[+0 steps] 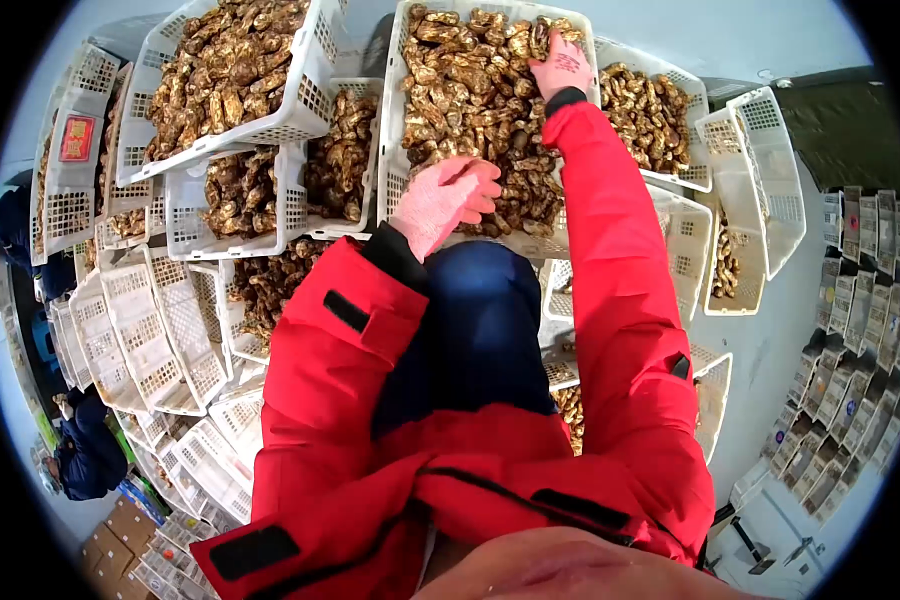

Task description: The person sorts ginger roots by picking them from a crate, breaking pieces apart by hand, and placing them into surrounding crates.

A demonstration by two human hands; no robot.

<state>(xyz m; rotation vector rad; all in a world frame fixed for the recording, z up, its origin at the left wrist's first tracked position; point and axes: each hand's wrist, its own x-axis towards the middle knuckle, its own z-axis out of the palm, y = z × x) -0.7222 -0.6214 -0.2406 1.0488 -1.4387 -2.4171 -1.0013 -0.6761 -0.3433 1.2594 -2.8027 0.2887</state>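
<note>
A white perforated plastic crate (394,95) in front of me is heaped with brown-and-gold mushrooms (475,85). My right hand (562,70), in a pink glove, reaches to its far right corner. Its fingers are closed around a mushroom (541,38) there. Above the near left side of the same crate is my left hand (445,203), also in a pink glove. The left fingers are curled together, and what they hold, if anything, is hidden. Both arms are in red sleeves.
More mushroom crates stand at the left (315,95) and right (702,150), some stacked. White crates (150,320) lie nested at the lower left. A person in dark clothing (90,445) is at the far left. Rows of boxes (850,310) line the right side.
</note>
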